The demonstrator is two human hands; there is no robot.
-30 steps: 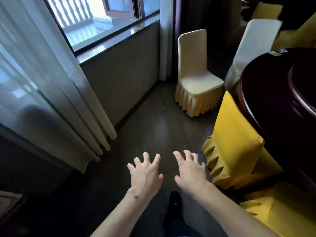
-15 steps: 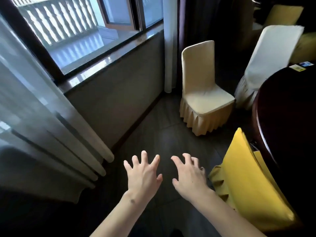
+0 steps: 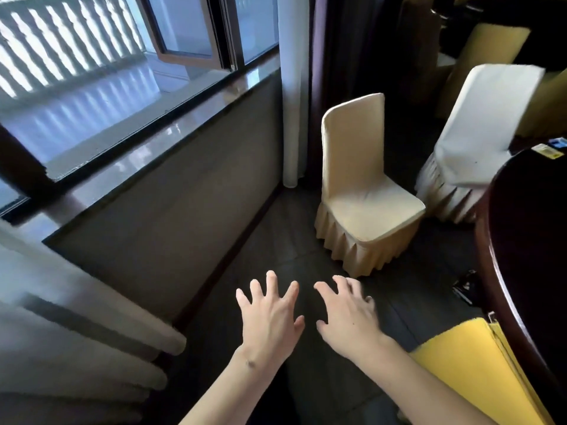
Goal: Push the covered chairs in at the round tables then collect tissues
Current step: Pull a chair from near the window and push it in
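A cream-covered chair [image 3: 365, 197] stands away from the dark round table [image 3: 530, 240], its seat turned toward the table. A white-covered chair [image 3: 469, 139] sits at the table's far edge. A yellow-covered chair [image 3: 478, 369] is tucked against the table at the lower right. My left hand [image 3: 270, 317] and my right hand [image 3: 349, 317] hover side by side over the dark floor, fingers spread, holding nothing, short of the cream chair. No tissues can be made out.
A low wall with a stone window sill [image 3: 138, 161] runs along the left, with sheer curtains [image 3: 76, 332] hanging at the lower left. Small packets [image 3: 549, 150] lie on the table's far rim. A dark object [image 3: 466, 286] lies on the floor under the table's edge. More yellow chairs [image 3: 491, 47] stand behind.
I have moved forward along the window wall. The cream chair is nearer and the yellow chair has slid to the lower right. Both hands stay spread and empty.
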